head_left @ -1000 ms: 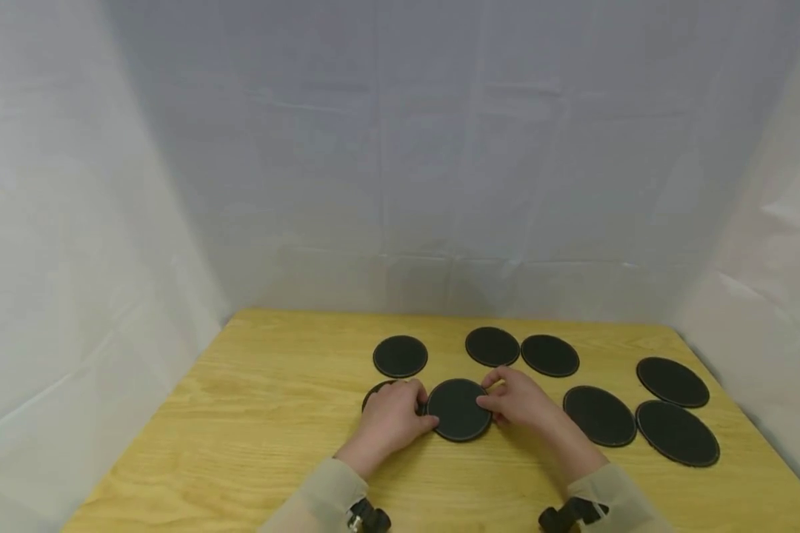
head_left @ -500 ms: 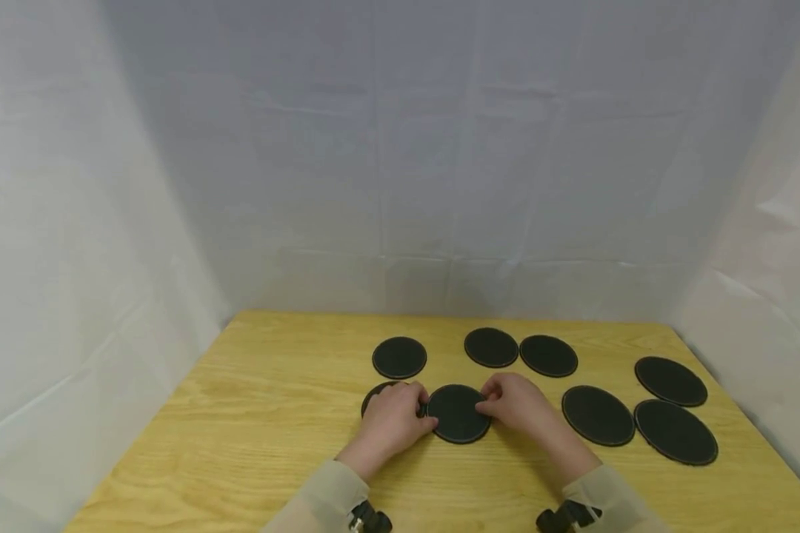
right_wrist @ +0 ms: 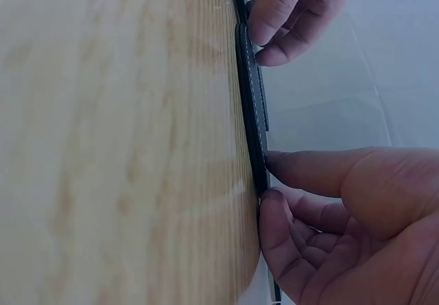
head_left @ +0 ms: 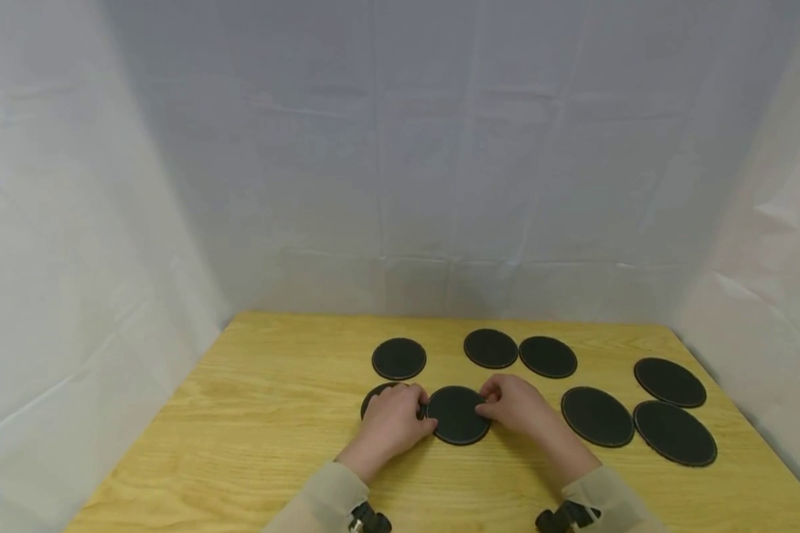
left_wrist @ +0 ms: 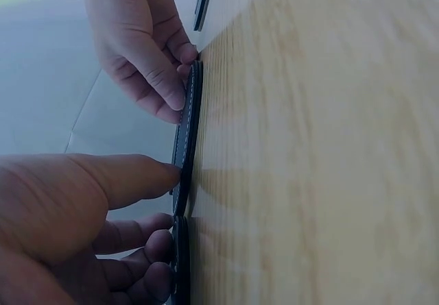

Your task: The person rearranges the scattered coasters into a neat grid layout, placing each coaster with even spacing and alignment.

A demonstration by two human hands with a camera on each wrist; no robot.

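A black round coaster (head_left: pixel 458 414) with light stitching lies flat on the wooden table (head_left: pixel 267 414), in the middle of the head view. My left hand (head_left: pixel 424 414) holds its left edge, the thumb (left_wrist: pixel 137 178) pressed onto the rim and the fingers curled. Those curled fingers rest over a second black coaster (head_left: pixel 371 395) that is mostly hidden. My right hand (head_left: pixel 485 404) pinches the right edge (right_wrist: pixel 260 161) between thumb and index finger. The coaster (left_wrist: pixel 185 133) shows edge-on in both wrist views.
Several more black coasters lie around: one behind the left hand (head_left: pixel 398 359), two at the back centre (head_left: pixel 490 348) (head_left: pixel 548 357), and three larger ones at right (head_left: pixel 597 416) (head_left: pixel 670 382) (head_left: pixel 675 433). White sheets wall the table on three sides.
Both hands and the middle coaster have slid slightly toward the near edge. The right hand's fingers have closed in on its rim. The other coasters have not moved.
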